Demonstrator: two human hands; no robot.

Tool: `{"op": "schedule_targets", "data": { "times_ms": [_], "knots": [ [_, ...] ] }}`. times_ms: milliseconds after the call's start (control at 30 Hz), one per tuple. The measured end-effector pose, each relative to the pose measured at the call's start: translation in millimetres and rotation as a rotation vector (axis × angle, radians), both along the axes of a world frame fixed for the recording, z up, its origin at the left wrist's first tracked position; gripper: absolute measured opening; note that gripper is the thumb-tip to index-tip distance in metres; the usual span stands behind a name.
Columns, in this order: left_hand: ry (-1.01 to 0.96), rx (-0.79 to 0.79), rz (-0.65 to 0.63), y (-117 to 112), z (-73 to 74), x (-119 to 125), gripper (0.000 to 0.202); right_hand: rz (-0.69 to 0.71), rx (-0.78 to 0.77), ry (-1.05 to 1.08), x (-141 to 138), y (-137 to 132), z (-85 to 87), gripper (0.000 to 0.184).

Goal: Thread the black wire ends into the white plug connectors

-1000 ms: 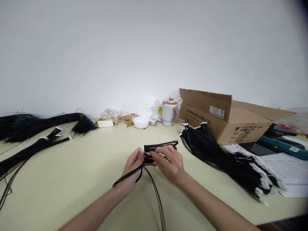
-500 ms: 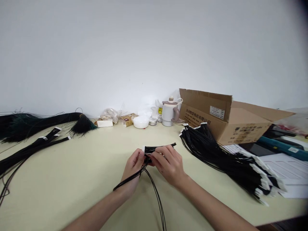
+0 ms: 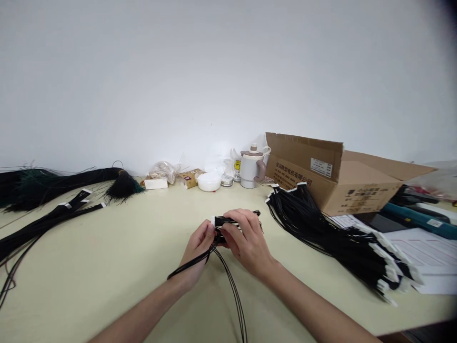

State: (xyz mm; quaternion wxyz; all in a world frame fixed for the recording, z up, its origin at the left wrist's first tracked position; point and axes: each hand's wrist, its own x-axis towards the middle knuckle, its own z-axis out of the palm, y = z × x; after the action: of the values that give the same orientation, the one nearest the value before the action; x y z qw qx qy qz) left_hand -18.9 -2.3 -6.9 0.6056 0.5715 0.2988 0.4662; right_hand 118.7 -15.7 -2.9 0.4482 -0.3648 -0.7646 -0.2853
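L hand (image 3: pixel 198 244) & R hand (image 3: pixel 246 240) almost touch, arms reaching up from near side. Both pinch one bunch of thin black wires (image 3: pixel 220 221) w/ small white plastic plug (image 3: pixel 213 220), over mid of flat pale-green table (image 3: pixel 135 247). Tabletop shows btwn hands & long black wire heap (image 3: pixel 328 236) at R; near edge's lower R.

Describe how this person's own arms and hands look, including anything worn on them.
The left hand and right hand are both ungloved, with no ring, watch or bracelet to be seen. The left forearm and right forearm are bare as far as the picture shows, with no sleeve in view. The upper arms are out of frame. Fine details, such as the nails, are too small to tell.
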Motion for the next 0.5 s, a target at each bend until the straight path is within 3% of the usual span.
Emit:
{"op": "schedule_targets", "data": {
  "times_ms": [167,500],
  "knots": [
    [-0.009,0.002,-0.038,0.0,-1.6,0.6,0.029,0.156,-0.1,0.013,0.6,0.5,0.5,0.017],
    [-0.017,-0.035,-0.018,-1.1,5.6,0.1,0.032,0.285,-0.293,0.185,2.5,1.6,-2.3,0.018]
  ]
}}
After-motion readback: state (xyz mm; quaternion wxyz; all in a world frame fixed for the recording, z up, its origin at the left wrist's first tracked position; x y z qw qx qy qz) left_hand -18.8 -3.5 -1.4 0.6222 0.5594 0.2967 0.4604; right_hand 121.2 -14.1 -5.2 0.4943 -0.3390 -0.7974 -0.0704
